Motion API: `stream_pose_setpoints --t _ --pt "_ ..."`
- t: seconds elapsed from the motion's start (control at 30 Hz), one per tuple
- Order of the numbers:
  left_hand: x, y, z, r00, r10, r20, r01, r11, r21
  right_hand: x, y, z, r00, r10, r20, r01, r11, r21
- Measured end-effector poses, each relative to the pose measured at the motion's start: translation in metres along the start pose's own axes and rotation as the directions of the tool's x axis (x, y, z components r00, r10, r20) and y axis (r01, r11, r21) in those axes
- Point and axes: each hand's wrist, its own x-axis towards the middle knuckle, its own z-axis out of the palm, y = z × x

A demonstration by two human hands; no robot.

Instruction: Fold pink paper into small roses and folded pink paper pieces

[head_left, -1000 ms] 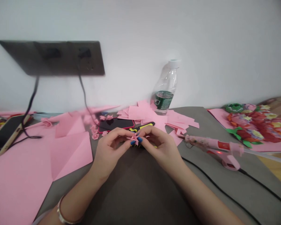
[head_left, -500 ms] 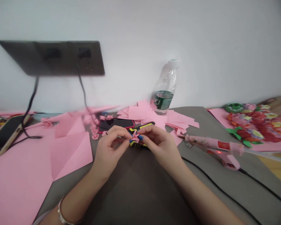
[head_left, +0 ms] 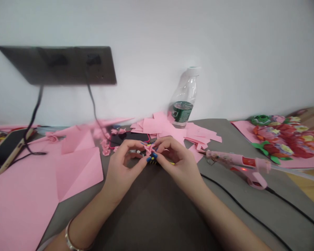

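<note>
At the middle of the grey mat (head_left: 157,209), left hand (head_left: 122,164) and right hand (head_left: 179,162) pinch together on a small pink paper fold (head_left: 148,149), glue gun (head_left: 237,161) lying off to the right.

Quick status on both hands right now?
Left hand: closed, pinching a small folded pink paper flower.
Right hand: closed, pinching the same flower.

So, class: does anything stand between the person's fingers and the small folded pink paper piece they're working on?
Nothing visible does. The left hand and right hand meet the pink paper piece directly at the fingertips. The black-and-yellow object lies beneath it, not between.
</note>
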Motion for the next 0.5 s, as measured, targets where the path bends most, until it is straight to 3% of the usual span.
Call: stream_pose_setpoints --t 0.23,0.4,0.5 --pt "-0.0008 -0.0026 -0.0033 0.997 0.075 -0.022 -0.074 0.997 0.032 0.0004 0.0028 -0.0021 0.998 0.058 0.002 -0.058 0.995 0.081" --pt "0.0004 -0.0006 -0.0046 0.986 0.153 0.06 -0.159 0.982 0.104 0.0018 0.0048 -0.0038 0.997 0.073 0.008 -0.074 0.995 0.067" --pt "0.0003 0.0007 -0.0037 0.99 0.124 0.064 -0.129 0.989 0.075 0.0018 0.0044 -0.0033 0.997 0.077 0.015 -0.078 0.995 0.058"
